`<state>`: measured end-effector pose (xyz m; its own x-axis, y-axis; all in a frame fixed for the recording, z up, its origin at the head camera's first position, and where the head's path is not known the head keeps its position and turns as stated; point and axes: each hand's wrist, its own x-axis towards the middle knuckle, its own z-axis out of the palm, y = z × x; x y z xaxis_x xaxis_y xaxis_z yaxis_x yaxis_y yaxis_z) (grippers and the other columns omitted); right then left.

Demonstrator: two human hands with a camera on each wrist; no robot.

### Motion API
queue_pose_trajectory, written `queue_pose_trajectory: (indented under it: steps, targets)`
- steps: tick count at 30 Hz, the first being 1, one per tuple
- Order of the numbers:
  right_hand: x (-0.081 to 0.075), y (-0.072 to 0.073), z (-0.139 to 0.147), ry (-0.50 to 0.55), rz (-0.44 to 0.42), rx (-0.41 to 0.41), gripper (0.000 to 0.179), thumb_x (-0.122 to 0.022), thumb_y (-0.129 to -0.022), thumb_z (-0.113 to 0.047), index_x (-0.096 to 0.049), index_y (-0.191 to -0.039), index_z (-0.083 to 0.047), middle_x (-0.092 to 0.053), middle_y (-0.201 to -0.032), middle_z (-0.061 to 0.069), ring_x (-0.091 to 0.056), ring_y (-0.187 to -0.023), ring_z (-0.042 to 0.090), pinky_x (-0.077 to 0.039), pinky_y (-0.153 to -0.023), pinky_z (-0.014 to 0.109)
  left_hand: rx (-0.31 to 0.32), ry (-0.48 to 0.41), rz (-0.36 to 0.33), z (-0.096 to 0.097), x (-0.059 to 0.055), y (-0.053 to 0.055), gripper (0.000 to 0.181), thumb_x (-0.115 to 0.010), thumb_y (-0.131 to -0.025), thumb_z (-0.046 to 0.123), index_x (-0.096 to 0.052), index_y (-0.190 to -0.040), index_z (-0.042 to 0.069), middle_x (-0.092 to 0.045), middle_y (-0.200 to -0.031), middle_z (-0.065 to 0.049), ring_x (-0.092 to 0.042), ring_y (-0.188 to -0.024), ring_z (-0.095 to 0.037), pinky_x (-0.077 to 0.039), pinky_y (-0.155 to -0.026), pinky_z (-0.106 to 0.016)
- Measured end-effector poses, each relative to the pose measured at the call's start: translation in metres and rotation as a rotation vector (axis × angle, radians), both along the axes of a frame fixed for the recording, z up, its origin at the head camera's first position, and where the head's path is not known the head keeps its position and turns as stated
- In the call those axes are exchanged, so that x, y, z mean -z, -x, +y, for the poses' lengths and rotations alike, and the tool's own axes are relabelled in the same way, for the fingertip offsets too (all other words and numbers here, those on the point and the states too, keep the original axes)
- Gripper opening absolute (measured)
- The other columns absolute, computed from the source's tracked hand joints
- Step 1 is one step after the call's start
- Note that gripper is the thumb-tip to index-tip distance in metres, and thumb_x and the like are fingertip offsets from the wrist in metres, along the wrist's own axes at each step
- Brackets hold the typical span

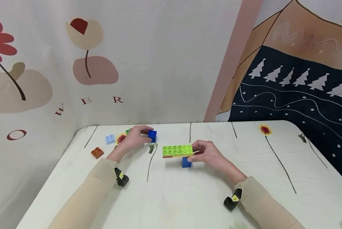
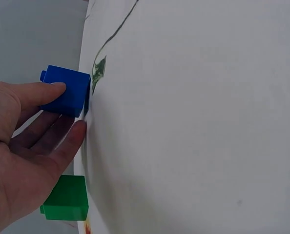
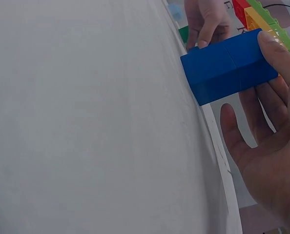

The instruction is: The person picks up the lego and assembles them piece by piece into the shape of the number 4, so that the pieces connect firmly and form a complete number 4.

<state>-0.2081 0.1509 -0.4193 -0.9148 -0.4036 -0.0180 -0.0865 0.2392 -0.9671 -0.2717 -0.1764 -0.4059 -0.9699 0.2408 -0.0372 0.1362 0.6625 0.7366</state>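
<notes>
At the far side of the table, my left hand [image 1: 134, 139] pinches a blue toy brick [image 1: 152, 136], its thumb on one face in the left wrist view [image 2: 69, 100]. My right hand [image 1: 209, 155] grips a built piece near the middle. Two blue bricks [image 3: 223, 68] joined end to end form its leg, with the right thumb on the upper one. Across the top of the leg runs a layer with a yellow brick [image 3: 255, 20] and a red brick [image 3: 240, 11]. Lime green bricks [image 1: 174, 150] cover that layer and reach out leftward past the leg.
Left of and behind the left hand lie a light blue brick [image 1: 110, 139], an orange-brown brick [image 1: 97, 152] and a green brick [image 2: 69, 200]. The white tablecloth [image 1: 171, 197] has printed flowers and stems. A printed curtain [image 1: 165, 79] hangs along the table's back edge.
</notes>
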Motion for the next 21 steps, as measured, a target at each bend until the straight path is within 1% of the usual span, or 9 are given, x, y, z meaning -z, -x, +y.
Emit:
queue_pose_trajectory:
  steps: [4, 8, 11, 18, 21]
  targets:
    - [0.002, 0.001, 0.0, 0.004, -0.005, 0.005, 0.034, -0.085, -0.081, 0.0, -0.069, -0.11, 0.004, -0.073, -0.112, 0.015, -0.071, -0.097, 0.025, -0.057, -0.079, 0.028, 0.005, -0.011, 0.007, 0.002, -0.002, -0.003, 0.044, -0.073, -0.094, 0.005, -0.063, -0.137, 0.003, -0.065, -0.129, -0.018, -0.059, -0.122, -0.035, -0.049, -0.104, -0.05]
    - [0.002, 0.001, 0.0, 0.008, -0.006, 0.008, 0.034, -0.086, -0.08, -0.001, -0.069, -0.11, 0.004, -0.074, -0.111, 0.015, -0.071, -0.096, 0.025, -0.057, -0.08, 0.028, 0.011, -0.035, 0.008, 0.004, -0.006, -0.007, 0.045, -0.075, -0.094, 0.008, -0.063, -0.137, 0.005, -0.066, -0.127, -0.017, -0.06, -0.121, -0.034, -0.053, -0.099, -0.046]
    - [0.002, 0.001, 0.0, 0.006, -0.002, 0.004, 0.035, -0.086, -0.08, -0.001, -0.069, -0.109, 0.004, -0.073, -0.112, 0.015, -0.071, -0.096, 0.025, -0.057, -0.08, 0.028, 0.016, -0.053, 0.013, 0.006, -0.012, -0.011, 0.046, -0.076, -0.093, 0.009, -0.063, -0.138, 0.005, -0.066, -0.128, -0.016, -0.06, -0.121, -0.033, -0.053, -0.098, -0.046]
    - [0.002, 0.001, 0.0, 0.006, 0.001, 0.002, 0.034, -0.086, -0.08, -0.002, -0.069, -0.108, 0.004, -0.073, -0.112, 0.015, -0.071, -0.096, 0.026, -0.057, -0.08, 0.028, 0.018, -0.104, 0.034, 0.015, -0.027, -0.02, 0.047, -0.076, -0.093, 0.012, -0.063, -0.139, 0.008, -0.066, -0.129, -0.014, -0.059, -0.125, -0.032, -0.049, -0.104, -0.049]
    - [0.003, 0.001, 0.0, 0.009, -0.001, 0.003, 0.034, -0.086, -0.08, -0.001, -0.069, -0.108, 0.004, -0.073, -0.112, 0.015, -0.071, -0.096, 0.026, -0.057, -0.08, 0.028, 0.035, -0.134, 0.051, 0.019, -0.035, -0.025, 0.047, -0.076, -0.094, 0.011, -0.063, -0.139, 0.007, -0.066, -0.13, -0.014, -0.06, -0.124, -0.032, -0.05, -0.103, -0.049]
